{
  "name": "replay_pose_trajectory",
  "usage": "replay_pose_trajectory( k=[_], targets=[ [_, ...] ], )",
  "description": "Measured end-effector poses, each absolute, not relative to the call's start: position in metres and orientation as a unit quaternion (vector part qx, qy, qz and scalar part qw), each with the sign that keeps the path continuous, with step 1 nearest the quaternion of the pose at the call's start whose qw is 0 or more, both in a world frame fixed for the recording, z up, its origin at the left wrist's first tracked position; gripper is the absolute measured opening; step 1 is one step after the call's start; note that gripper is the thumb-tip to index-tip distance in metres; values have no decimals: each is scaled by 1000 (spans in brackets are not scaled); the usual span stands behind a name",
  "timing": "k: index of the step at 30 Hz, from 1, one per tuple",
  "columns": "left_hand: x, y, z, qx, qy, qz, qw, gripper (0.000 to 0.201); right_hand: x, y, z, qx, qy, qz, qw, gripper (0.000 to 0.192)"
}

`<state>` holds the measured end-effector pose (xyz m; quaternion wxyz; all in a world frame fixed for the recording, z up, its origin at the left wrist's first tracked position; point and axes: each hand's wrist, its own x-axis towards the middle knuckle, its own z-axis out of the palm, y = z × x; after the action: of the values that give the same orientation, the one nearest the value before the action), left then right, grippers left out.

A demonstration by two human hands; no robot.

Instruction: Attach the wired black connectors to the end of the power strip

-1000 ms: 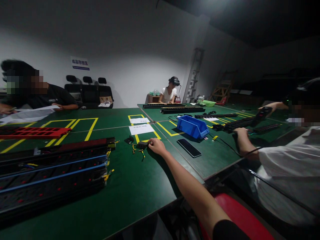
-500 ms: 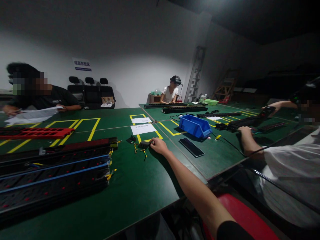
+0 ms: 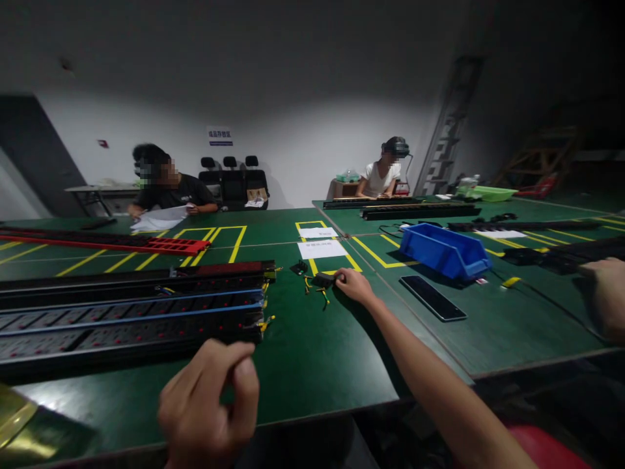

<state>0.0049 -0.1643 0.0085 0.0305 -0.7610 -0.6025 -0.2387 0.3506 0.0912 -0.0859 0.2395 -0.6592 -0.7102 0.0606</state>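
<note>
- Fingers [image 3: 247, 365] of the left hand [image 3: 209, 407] curled in close, thumb tip pinched against the forefinger, nothing visible between them; raised near the front edge of the green table [image 3: 312, 365], just before the stacked black power strips [image 3: 131, 312].
- Fingers of the right hand [image 3: 355, 286], farther out at full reach, closed narrow round one end of a small black connector piece [image 3: 323, 280]; whether truly gripped or only pressed to the table, hard to tell.
- Small black connector piece lying flat on the table at the fingertips' left side, short yellow leads [image 3: 319, 296] trailing from it toward the near edge; a second small black part [image 3: 298, 267] just beyond, apart.
- For a sound pick-up, probably best: pinch the body rather than the leads, lift straight off the mat, keep the wires from snagging the strip ends.
- Beyond to the right: dark phone [image 3: 432, 298], then blue bin [image 3: 444, 249].
- Farther: white paper labels [image 3: 322, 249] in yellow-taped boxes, long red strip [image 3: 122, 242].
- Far side: two seated people, one with papers, one at black strips.
</note>
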Motion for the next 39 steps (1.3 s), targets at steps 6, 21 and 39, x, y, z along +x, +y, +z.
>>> replay_pose_trajectory(
  k=[6, 21, 39],
  targets=[
    [18, -101, 6, -720, -672, -165, 56, 24, 352, 93, -90, -662, -708, 65, 239, 28],
    [22, -63, -32, -737, -638, -159, 153, 36, 345, 87, -81, -669, -706, 62, 226, 29],
    [23, -64, -40, -741, -610, -217, 179, 23, 344, 85, -78, -676, -701, 71, 217, 32]
  ],
)
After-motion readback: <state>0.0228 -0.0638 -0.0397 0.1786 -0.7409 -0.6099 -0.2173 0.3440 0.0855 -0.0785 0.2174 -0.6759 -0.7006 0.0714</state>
